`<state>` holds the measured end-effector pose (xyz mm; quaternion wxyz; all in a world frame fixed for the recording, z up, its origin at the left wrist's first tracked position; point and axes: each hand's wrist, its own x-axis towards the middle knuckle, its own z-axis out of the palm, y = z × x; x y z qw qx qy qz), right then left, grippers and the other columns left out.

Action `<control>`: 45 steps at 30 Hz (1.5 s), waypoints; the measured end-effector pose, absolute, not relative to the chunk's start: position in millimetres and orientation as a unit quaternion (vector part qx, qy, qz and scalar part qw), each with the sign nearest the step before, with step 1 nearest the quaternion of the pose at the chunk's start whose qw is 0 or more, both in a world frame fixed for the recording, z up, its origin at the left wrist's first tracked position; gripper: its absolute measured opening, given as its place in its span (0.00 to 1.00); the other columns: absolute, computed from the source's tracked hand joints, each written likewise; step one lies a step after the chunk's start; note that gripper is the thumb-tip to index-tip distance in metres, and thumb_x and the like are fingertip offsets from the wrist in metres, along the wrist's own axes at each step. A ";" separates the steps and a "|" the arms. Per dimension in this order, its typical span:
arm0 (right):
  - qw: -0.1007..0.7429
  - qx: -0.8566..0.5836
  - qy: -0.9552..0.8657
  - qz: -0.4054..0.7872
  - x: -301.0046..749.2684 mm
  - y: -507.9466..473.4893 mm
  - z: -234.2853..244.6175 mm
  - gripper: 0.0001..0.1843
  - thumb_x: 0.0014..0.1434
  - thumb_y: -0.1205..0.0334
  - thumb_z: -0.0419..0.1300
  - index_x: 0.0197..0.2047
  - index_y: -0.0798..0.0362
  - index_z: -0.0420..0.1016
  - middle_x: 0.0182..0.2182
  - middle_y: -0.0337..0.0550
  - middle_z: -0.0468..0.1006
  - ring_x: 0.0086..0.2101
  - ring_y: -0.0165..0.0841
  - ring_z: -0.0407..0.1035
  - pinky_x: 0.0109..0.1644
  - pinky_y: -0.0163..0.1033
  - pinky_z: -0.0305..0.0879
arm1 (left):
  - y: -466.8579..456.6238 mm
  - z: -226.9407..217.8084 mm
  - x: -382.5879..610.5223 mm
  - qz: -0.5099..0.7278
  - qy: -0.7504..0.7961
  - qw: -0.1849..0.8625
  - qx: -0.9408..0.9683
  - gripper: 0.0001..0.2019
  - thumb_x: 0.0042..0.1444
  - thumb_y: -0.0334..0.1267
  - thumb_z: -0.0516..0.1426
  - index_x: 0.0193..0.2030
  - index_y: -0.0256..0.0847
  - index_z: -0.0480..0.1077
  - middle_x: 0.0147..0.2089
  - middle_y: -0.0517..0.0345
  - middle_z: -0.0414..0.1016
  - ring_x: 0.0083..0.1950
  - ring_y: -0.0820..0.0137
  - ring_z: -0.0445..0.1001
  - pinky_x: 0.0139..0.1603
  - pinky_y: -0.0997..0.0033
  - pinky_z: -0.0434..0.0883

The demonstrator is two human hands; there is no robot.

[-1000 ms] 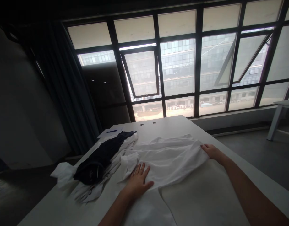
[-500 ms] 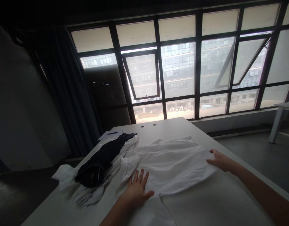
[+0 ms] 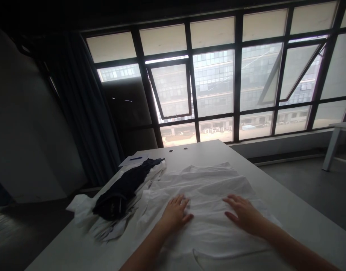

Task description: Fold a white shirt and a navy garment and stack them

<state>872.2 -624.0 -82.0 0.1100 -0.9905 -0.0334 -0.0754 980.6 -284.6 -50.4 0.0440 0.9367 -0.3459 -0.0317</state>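
Note:
A white cloth garment is spread over the table in front of me, with wrinkles running across it. My left hand lies on its left part, fingers stretched out. On the right part rests my right hand, palm down with the fingers extended. Neither hand grips the fabric. Near the bottom of the view, a curved edge or fold of the garment shows between my forearms. To the left lies a dark garment on top of crumpled white clothes.
The white table reaches toward a row of windows, two of them tilted open. Two round cable holes are near its far end. A pen lies on paper at the far left. Another table stands at the right.
My right hand has let go of the garment's right edge and moved left onto the cloth. My left hand has shifted slightly right and farther forward. The lower right fabric now lies spread wider.

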 end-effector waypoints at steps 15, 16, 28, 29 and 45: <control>0.154 -0.987 -0.044 -0.029 839.5 -572.1 -121.9 0.41 0.64 0.30 0.45 0.74 0.39 0.52 0.74 0.44 0.46 0.71 0.55 0.39 0.71 0.67 0.28 | -266.6 -87.2 934.8 -0.052 -0.309 0.080 0.946 0.31 0.69 0.59 0.40 0.76 0.58 0.44 0.79 0.62 0.33 0.78 0.54 0.31 0.73 0.37 0.32; 0.159 -0.986 -0.043 -0.024 831.8 -570.9 -120.9 0.41 0.63 0.30 0.46 0.73 0.39 0.54 0.73 0.44 0.48 0.71 0.56 0.41 0.71 0.68 0.30 | -265.4 -85.4 927.0 -0.064 -0.309 0.079 0.946 0.32 0.68 0.60 0.40 0.76 0.58 0.43 0.79 0.61 0.32 0.78 0.53 0.30 0.73 0.36 0.32; 0.149 -0.986 -0.052 -0.048 907.7 -553.7 -59.0 0.31 0.67 0.44 0.47 0.63 0.54 0.70 0.62 0.59 0.71 0.61 0.49 0.63 0.65 0.51 0.55 | -305.4 -39.8 979.1 -0.021 -0.283 0.056 0.957 0.26 0.65 0.56 0.46 0.62 0.47 0.68 0.64 0.49 0.70 0.63 0.56 0.68 0.64 0.56 0.61; 0.147 -0.988 -0.034 -0.026 923.4 -553.9 -63.7 0.35 0.67 0.42 0.46 0.66 0.58 0.67 0.65 0.61 0.66 0.64 0.50 0.59 0.67 0.52 0.52 | -309.1 -45.2 992.1 -0.034 -0.276 0.051 0.959 0.28 0.65 0.57 0.47 0.65 0.46 0.66 0.67 0.48 0.67 0.66 0.55 0.66 0.65 0.56 0.61; 0.116 -0.993 0.021 0.010 1009.1 -564.7 -105.1 0.44 0.67 0.35 0.38 0.76 0.55 0.44 0.75 0.51 0.40 0.72 0.49 0.31 0.70 0.64 0.23 | -319.8 -90.0 1052.1 0.013 -0.225 0.034 0.974 0.33 0.68 0.57 0.41 0.76 0.49 0.48 0.78 0.52 0.46 0.77 0.51 0.41 0.73 0.42 0.38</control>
